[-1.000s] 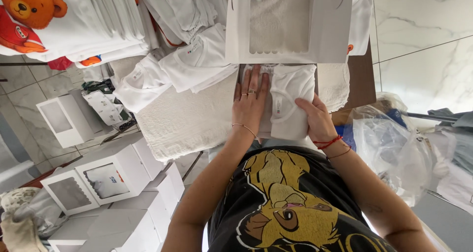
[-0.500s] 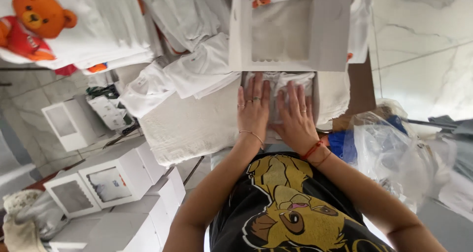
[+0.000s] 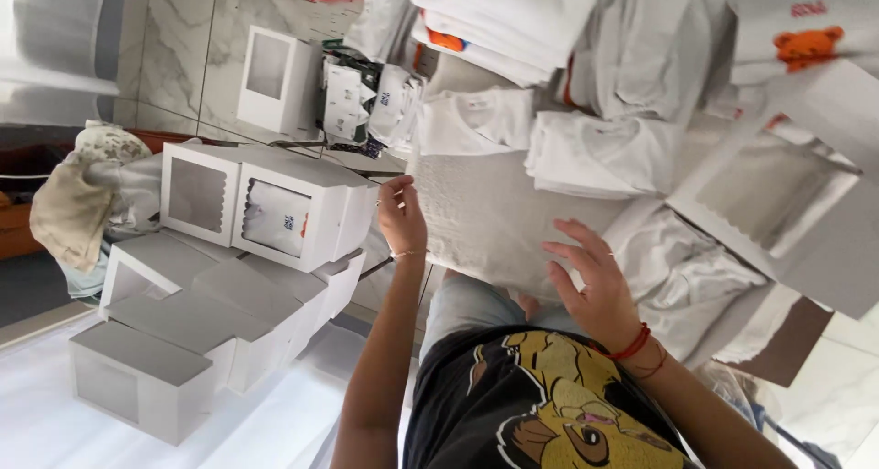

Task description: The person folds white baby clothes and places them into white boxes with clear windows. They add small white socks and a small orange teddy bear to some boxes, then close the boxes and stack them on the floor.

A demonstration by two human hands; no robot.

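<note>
A: What fills most of the view?

B: The table (image 3: 513, 112), heaped with folded white clothes (image 3: 595, 153). On it lies a white towel (image 3: 485, 217) near the middle. At three o'clock an open box (image 3: 778, 203) with a window lid sits tilted. A moment ago that box was at twelve o'clock, dead ahead; the view has since swung left, so the table now runs from the centre to the right.

A: And on the left?

B: A stack of closed window boxes (image 3: 247, 249) at nine o'clock, with plain ones piled below toward seven. Earlier these were only in the lower-left corner; now they are large and close.

A: Where are the hands?

B: The left hand (image 3: 401, 217) is at the towel's left edge, just past the stack's nearest box. Its fingers are curled together by that edge; whether they pinch the cloth I cannot tell. The right hand (image 3: 591, 281) rests at about five o'clock from centre, fingers spread apart, palm on the towel's lower right, gripping nothing.

A: What differs from before?

B: Half a second ago both hands lay flat, side by side, on a folded garment under the box lid. Now they are well apart, one at each side of the towel. That garment (image 3: 678, 267) now lies crumpled at four o'clock, just right of the right hand.

A: Anything smaller?

B: A red string bracelet (image 3: 632, 345) on the right wrist, and a thin one on the left.
</note>
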